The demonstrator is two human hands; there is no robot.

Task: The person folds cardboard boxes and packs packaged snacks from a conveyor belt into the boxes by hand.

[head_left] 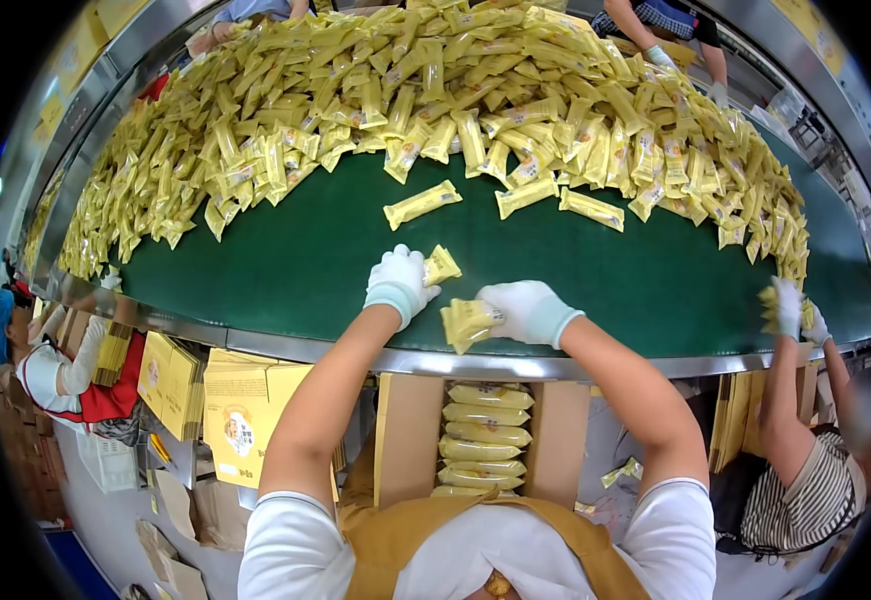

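My left hand (399, 280), in a white glove, is closed around a yellow wrapped snack packet (443, 265) over the green belt (286, 280). Close by on the right, my right hand (530, 309), gloved too, grips yellow snack packets (470, 324) near the belt's front edge; the exact number is hard to make out. Below my hands stands an open cardboard box (409, 435), with several yellow packets (487, 433) stacked in a row inside. Three loose packets lie just beyond my hands, among them one packet (423, 204) nearest my left hand.
A large heap of yellow packets (356, 90) curves across the belt's far side. A metal rim (266, 343) borders the belt. Yellow cartons (241, 410) stand at left. Co-workers are at the left (66, 370), the right (806, 480) and across the belt.
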